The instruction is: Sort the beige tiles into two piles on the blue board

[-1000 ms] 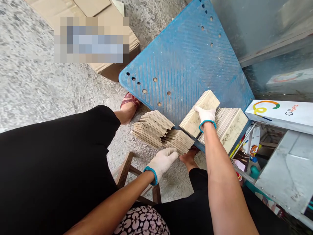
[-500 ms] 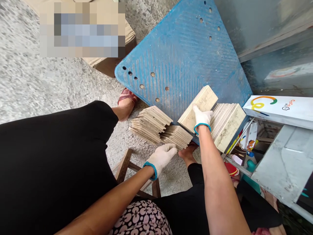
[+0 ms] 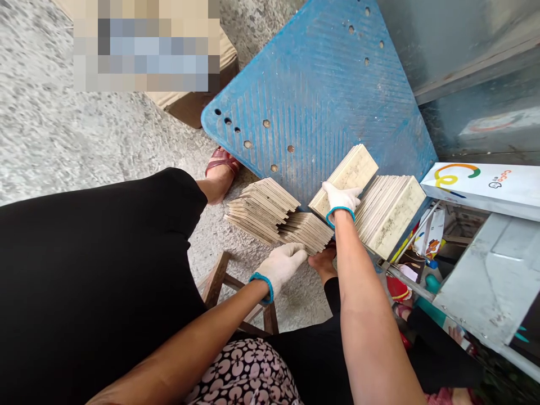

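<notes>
My left hand (image 3: 282, 264), in a white glove with a blue cuff, is curled at the near edge of a fanned stack of thin pale slabs (image 3: 306, 229). Its fingertips are partly hidden, so I cannot make out what lies between them. My right hand (image 3: 341, 200), gloved alike, rests with thumb and fingers apart on the face of a leaning stack of slabs (image 3: 352, 169). To its right stands another row of slabs (image 3: 396, 214), edges up and stained on the end face. A further staggered stack (image 3: 261, 208) sits left of the fanned one.
A blue plastic platform (image 3: 312, 95) with holes extends behind the stacks. Cardboard (image 3: 181, 107) lies at upper left, and a wooden stool (image 3: 217, 278) is below. On the right are a white box (image 3: 481, 183), a metal cart (image 3: 485, 275) and another person's leg (image 3: 439, 349).
My right hand has slid left across the face of the leaning stack. My left hand keeps its place by the fanned slabs. The view has shifted slightly.
</notes>
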### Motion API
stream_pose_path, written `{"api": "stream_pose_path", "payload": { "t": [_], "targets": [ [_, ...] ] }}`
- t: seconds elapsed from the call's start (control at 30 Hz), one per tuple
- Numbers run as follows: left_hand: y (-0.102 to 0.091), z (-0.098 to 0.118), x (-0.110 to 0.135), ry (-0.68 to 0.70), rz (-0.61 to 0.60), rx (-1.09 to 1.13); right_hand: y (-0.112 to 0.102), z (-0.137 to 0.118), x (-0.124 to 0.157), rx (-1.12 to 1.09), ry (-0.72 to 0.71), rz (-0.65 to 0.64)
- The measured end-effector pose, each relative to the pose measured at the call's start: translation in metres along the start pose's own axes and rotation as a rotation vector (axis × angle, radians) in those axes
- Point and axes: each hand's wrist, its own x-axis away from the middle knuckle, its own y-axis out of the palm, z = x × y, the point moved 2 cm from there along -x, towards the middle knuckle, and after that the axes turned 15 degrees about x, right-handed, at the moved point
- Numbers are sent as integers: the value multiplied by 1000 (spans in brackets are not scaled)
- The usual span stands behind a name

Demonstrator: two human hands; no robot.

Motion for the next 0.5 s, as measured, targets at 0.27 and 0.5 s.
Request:
{"api": "stream_pose_path", "payload": {
  "t": [0.27,0.5],
  "targets": [
    [-1,-5,-4,5,-41,44,-2,-5,-2,93,-9,-28],
    [0,-5,-3,26,0,6,-7,-8,6,106,37,-50]
  ]
}}
